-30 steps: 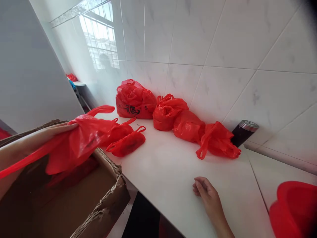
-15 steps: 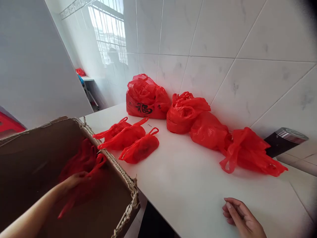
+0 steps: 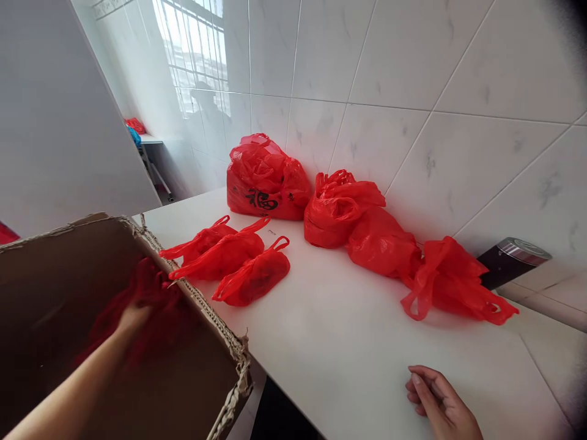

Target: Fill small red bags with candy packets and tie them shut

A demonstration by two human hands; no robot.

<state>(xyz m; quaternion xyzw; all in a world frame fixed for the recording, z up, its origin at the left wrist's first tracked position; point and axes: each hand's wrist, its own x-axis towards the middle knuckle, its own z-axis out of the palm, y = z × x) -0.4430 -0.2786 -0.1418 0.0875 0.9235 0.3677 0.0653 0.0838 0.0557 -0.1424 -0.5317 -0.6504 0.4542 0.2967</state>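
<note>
Cardboard box [image 3: 211, 315] at far left, open-topped, its near rim ragged. My left hand [image 3: 134, 315] is down inside it, at a heap of dark red plastic [image 3: 149, 284]. Shadow and blur there; I cannot tell whether those fingers are clamped on the plastic or only pressed against it. Risk: thin film catching on the torn rim and splitting, should it be dragged across rather than lifted over.

Next, three small red bags side by side on the counter [image 3: 339, 330]: left one [image 3: 204, 241], middle one [image 3: 224, 253], right one [image 3: 259, 275]. Handles of the first two reach the rim; contact uncertain. A knock to the box could hook a handle and pull a bag off the edge.

Behind, against the tiled wall, a big red bag with black lettering [image 3: 268, 183], then a squat bag [image 3: 332, 214], a rounded bag [image 3: 383, 241] and a slack bag [image 3: 458, 281], each touching its neighbour; tugging one could shift the row.

My right hand [image 3: 443, 400] is low at right, fingers curled together, nothing visible in them. Beyond, a dark flask [image 3: 509, 263] behind the slack bag: a hard pull on that plastic might topple it.
</note>
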